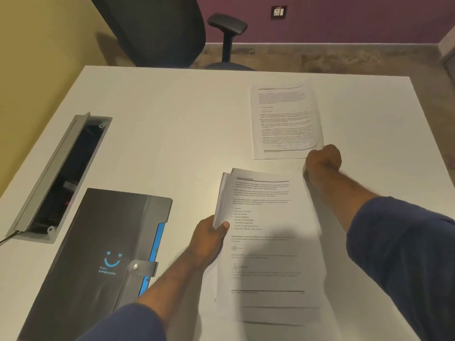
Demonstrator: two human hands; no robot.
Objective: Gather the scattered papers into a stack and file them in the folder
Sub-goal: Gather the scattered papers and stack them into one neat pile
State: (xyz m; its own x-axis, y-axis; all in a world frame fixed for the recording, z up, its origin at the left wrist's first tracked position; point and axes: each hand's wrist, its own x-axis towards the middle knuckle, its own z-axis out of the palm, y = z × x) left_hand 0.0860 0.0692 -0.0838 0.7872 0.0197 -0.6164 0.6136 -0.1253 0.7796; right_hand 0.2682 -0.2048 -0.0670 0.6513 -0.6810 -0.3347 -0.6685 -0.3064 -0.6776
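- A stack of printed papers [261, 232] sits near the middle of the white table [172, 124], its left edge lifted.
- The left hand [211, 236] grips that left edge, thumb on top and the other fingers underneath, clamped on the sheets.
- A single printed sheet [285, 119] lies further out on the table, beyond the stack and apart from it.
- The right hand [323, 159] is at the near right corner of that sheet, fingers curled together; whether they pinch the corner cannot be told, since the back of the hand hides it.
- A dark folder [98, 262] with a blue smiley mark and a snap strap lies closed to the left of the stack.
- A grey cable tray [56, 175] is sunk into the table's left side with its lid open.
- Beyond the table stand a black office chair [167, 30], a purple wall with a socket [278, 12] and a yellow wall on the left.
- The text on the papers is too blurred to read, and the folder's lower corner is cut off by the frame.
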